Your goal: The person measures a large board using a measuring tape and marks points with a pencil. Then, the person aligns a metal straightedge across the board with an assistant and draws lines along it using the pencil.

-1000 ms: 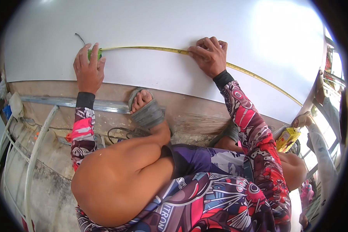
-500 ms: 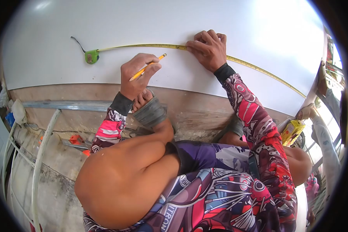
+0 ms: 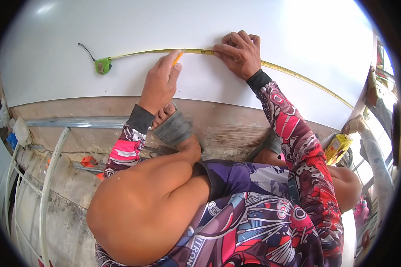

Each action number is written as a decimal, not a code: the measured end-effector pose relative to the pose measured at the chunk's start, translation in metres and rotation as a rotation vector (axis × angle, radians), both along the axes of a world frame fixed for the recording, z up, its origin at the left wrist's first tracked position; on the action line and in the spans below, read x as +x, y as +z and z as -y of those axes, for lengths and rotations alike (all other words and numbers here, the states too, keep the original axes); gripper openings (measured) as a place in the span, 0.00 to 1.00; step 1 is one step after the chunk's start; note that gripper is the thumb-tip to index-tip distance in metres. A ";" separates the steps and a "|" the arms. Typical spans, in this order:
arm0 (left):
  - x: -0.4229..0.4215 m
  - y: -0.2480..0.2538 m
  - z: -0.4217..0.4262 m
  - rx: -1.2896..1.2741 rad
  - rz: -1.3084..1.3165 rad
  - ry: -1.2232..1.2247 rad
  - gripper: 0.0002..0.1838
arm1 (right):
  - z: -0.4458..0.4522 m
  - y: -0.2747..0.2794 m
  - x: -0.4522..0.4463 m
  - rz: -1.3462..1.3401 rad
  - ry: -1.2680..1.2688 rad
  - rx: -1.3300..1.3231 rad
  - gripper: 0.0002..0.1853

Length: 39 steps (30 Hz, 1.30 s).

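Observation:
A yellow pencil (image 3: 177, 58) is pinched in my left hand (image 3: 160, 82), its upper end at the lower edge of the extended blade. My right hand (image 3: 240, 54) has its fingers bent and pressed together on the yellow tape measure blade (image 3: 294, 76), holding it against the white sheet (image 3: 133, 78). The blade runs from near the sheet's right edge, under my right hand, to the green tape measure case (image 3: 103, 66) on the left. A dark strap (image 3: 86, 51) trails from that case.
Below the sheet are metal channels (image 3: 78, 122) and a pale tubular frame (image 3: 49, 196). An orange object (image 3: 88, 161) lies on the rough concrete floor (image 3: 71, 213). At the right are a yellow box (image 3: 338, 148) and another person's legs (image 3: 374, 155). My sandalled foot (image 3: 176, 129) is close under my left wrist.
My left hand has moved up and slightly right, bringing the pencil to the blade and turning it more upright. My right hand stays on the blade.

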<state>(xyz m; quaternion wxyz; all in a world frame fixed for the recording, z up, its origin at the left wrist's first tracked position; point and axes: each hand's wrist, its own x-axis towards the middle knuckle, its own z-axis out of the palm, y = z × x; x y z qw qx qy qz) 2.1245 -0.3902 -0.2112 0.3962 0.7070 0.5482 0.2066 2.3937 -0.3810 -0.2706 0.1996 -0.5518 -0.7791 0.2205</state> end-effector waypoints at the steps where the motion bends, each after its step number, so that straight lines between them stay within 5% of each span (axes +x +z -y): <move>1: -0.002 0.002 -0.002 -0.033 0.039 0.003 0.20 | 0.000 0.000 0.000 0.005 0.002 -0.001 0.05; 4: -0.011 0.022 -0.016 -0.485 0.140 0.070 0.21 | 0.000 0.002 0.001 0.015 0.009 0.008 0.05; 8: -0.016 0.019 -0.020 -0.935 0.736 0.222 0.24 | -0.001 0.003 0.002 0.015 0.014 0.031 0.06; 12: -0.017 -0.005 -0.010 -0.737 0.736 0.155 0.17 | -0.002 0.003 0.001 0.012 0.015 0.035 0.06; 15: -0.011 -0.002 -0.014 -0.334 0.257 -0.129 0.12 | -0.002 0.003 0.001 0.020 0.014 0.020 0.05; 18: 0.007 -0.029 -0.007 0.054 0.099 -0.120 0.15 | -0.001 0.002 0.007 0.000 0.013 0.035 0.05; 22: 0.036 -0.023 -0.003 -0.070 0.329 0.275 0.08 | -0.003 0.005 0.006 0.025 0.006 0.025 0.05; 39: 0.038 -0.050 -0.004 0.200 0.071 0.098 0.12 | -0.002 0.005 0.014 0.026 -0.004 0.046 0.05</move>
